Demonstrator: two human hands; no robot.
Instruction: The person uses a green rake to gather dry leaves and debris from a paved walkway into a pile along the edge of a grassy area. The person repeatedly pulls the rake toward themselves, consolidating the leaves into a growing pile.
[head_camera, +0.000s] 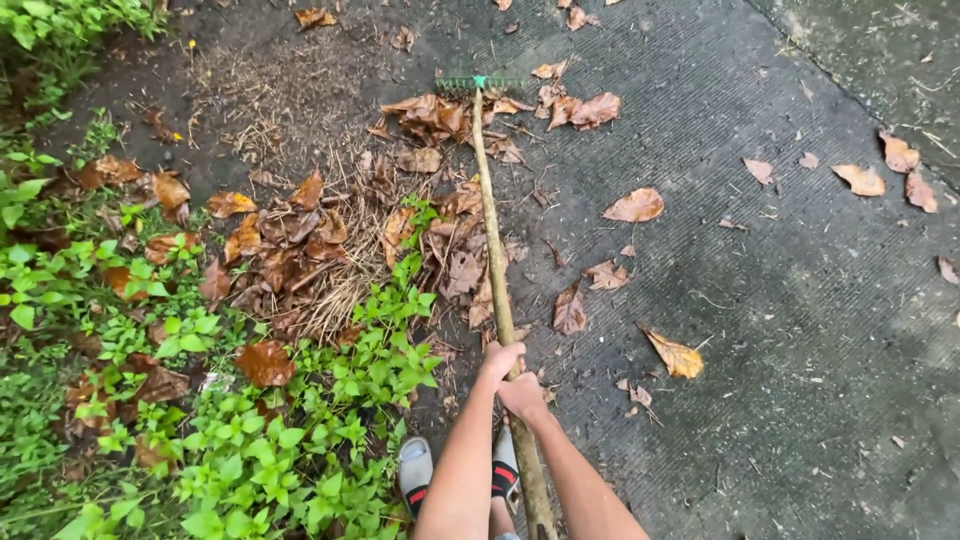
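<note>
While both hands grip the rake (494, 240), leaves (300, 240) crowd green weeds (300, 440).

Wood, plastic, wet concrete and dead leaves

The rake handle (495, 250) is bare, weathered wood, matt and a little knobbly, gripped by the left hand (500, 358) and right hand (522, 395); the green rake head (480, 83) looks like plastic, though it is too small to be sure. The pavement (780, 300) is rough, finely grooved concrete (dark and damp-looking). The dry leaves (300, 240) are papery brown, some faintly glossy. The sandals (415, 470) appear rubbery and matt.
</note>
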